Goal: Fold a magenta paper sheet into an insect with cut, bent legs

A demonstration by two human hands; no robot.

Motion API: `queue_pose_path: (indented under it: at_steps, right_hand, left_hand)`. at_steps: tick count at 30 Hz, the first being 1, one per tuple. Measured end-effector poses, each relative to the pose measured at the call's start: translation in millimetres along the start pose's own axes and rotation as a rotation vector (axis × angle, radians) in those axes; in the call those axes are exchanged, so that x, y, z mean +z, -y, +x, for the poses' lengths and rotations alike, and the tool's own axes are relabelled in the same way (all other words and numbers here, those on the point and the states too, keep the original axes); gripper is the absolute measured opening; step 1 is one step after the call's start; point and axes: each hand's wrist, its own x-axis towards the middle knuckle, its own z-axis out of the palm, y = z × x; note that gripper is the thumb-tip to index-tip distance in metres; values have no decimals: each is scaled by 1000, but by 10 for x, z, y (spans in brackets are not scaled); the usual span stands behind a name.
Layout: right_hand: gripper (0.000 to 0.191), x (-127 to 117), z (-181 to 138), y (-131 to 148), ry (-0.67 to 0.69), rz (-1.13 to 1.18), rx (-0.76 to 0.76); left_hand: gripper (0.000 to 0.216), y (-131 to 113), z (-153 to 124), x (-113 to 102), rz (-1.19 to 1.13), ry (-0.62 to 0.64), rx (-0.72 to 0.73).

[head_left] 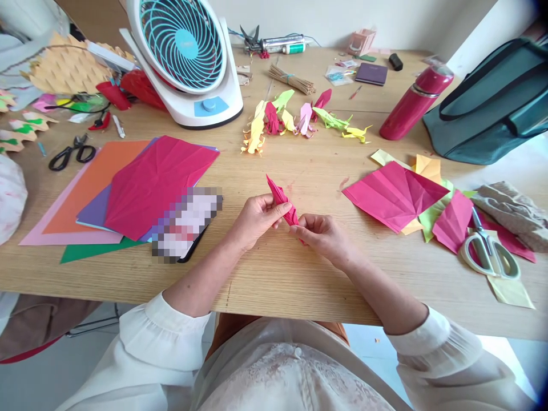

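Observation:
Between my hands is a narrow, many-layered piece of folded magenta paper (276,190), its pointed tip turned up and away from me. My left hand (260,220) pinches its middle with the thumb on top. Fingers of my right hand (323,235) grip the lower end, where part of the paper is covered. Beyond my hands stands a row of folded paper figures (305,119) in yellow, pink, green and magenta. To the right lies a creased magenta sheet (396,196); a larger creased magenta sheet (158,185) tops a stack of coloured paper on the left.
A phone (188,225) lies left of my left forearm. White-handled scissors (490,251) rest on paper scraps at right; black scissors (72,153) are far left. A fan (209,108), a magenta bottle (413,105) and a teal bag (475,123) stand farther back.

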Motion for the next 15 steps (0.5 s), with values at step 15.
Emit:
queue_pose_path:
  at_steps: [15]
  right_hand:
    - [43,-37,37,32,-169,58,-81]
  left_hand:
    - [40,63,-8,1,158,65,27]
